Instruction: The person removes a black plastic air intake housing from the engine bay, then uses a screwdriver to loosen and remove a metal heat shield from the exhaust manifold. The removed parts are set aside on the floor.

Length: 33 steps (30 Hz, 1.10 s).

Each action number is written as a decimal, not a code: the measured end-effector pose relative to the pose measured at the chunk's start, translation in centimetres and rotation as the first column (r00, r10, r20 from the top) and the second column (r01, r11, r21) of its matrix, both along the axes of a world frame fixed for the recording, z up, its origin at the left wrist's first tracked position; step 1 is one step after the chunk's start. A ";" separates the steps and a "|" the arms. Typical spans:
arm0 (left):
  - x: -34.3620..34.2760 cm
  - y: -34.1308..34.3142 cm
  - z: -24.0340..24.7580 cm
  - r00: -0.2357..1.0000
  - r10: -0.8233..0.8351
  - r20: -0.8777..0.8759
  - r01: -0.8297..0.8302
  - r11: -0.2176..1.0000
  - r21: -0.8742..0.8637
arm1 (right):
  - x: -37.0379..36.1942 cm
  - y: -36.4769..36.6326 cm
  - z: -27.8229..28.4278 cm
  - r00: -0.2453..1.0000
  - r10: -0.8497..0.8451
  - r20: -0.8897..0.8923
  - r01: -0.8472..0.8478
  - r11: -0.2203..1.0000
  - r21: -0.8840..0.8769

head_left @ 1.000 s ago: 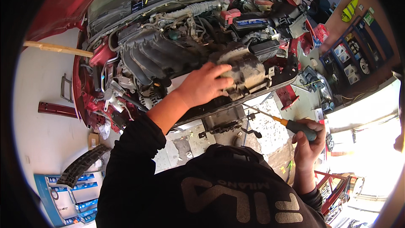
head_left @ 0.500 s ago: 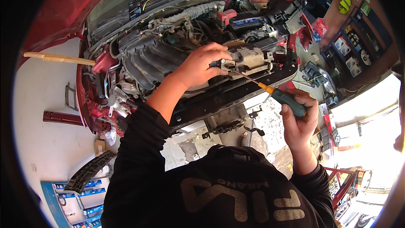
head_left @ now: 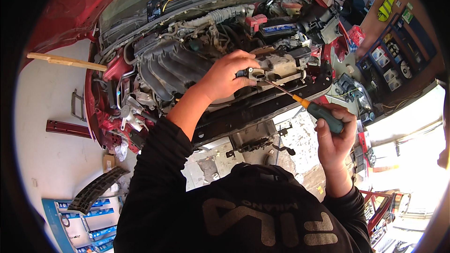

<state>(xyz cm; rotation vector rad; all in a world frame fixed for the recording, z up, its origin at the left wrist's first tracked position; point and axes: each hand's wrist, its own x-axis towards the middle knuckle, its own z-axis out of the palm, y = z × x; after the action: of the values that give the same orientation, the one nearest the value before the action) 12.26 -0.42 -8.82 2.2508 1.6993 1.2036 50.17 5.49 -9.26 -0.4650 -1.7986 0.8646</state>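
Observation:
My right hand [head_left: 336, 136] is wrapped round the dark green handle of a screwdriver [head_left: 323, 115] with a yellow collar. Its thin shaft slants up and left, and the tip meets a small grey part with a socket-like opening [head_left: 256, 74]. Fingers and thumb of my left hand [head_left: 230, 76] pinch that small part from its left side. Just right of it lies a dusty beige housing [head_left: 281, 63] at the front of the engine bay. The ribbed black engine cover [head_left: 171, 68] spreads left of my left hand. Whether the tip sits inside the part cannot be made out.
A black front crossbar [head_left: 225, 119] runs below my hands. Behind stand the battery [head_left: 279, 28] and a ribbed air hose [head_left: 225, 15]. A wooden stick [head_left: 68, 61] juts out at the left under the red hood [head_left: 70, 14]. A dark shelf rack [head_left: 396, 56] is at the right.
The view has shifted slightly, so the car and both hands appear a little further right. Both grips are the same, and the screwdriver tip stays at the small grey part.

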 end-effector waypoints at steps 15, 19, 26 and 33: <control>0.2 0.2 -1.0 1.000 -0.003 0.005 0.003 0.999 0.046 | -0.4 -2.7 5.8 0.934 -0.165 0.316 0.139 0.985 0.104; 0.2 0.4 -1.5 1.000 -0.003 -0.009 0.004 0.995 0.096 | -0.9 -2.8 8.3 0.960 0.001 0.279 0.084 0.952 -0.293; -0.2 0.1 -1.3 1.000 -0.003 0.030 0.001 0.999 0.046 | -1.5 -2.1 8.7 0.939 -0.027 0.343 0.002 0.997 0.073; -0.9 0.0 -1.0 0.999 -0.022 0.042 0.019 0.997 0.074 | -1.8 -0.8 10.7 0.871 0.061 0.488 -0.281 0.876 0.392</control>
<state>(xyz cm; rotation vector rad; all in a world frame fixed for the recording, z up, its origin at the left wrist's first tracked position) 11.38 -0.45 -9.79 2.2598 1.6392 1.3216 48.32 4.64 1.47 -0.2080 -2.4384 0.4364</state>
